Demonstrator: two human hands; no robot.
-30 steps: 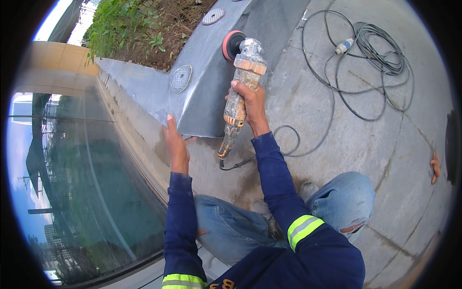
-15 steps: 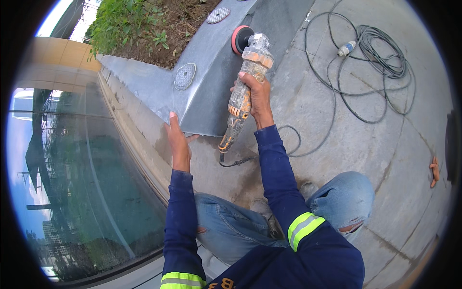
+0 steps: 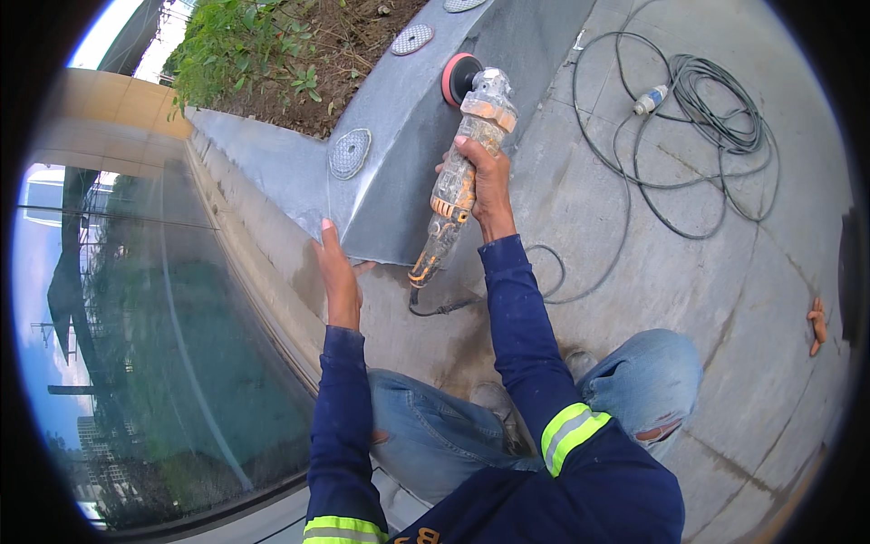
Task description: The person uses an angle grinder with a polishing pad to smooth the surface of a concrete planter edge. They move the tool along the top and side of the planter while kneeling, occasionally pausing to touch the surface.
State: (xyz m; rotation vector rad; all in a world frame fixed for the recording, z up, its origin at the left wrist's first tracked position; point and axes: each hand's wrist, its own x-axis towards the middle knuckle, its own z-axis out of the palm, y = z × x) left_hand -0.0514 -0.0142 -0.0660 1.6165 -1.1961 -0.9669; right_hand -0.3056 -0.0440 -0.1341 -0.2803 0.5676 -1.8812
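Right hand (image 3: pixel 489 179)'s wrapped round a grubby grinder (image 3: pixel 450 201); left hand (image 3: pixel 340 279)'s at the grey ledge (image 3: pixel 388 201)'s corner, can't tell if gripping.

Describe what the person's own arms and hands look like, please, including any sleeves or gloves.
The left sleeve and right sleeve are navy and wrist-length, each circled by a lime band with a silver-grey stripe. The left grip and right grip are bare hands, without gloves.

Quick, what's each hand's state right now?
Left hand: open, at the corner of the grey ledge.
Right hand: closed, holding the power tool.
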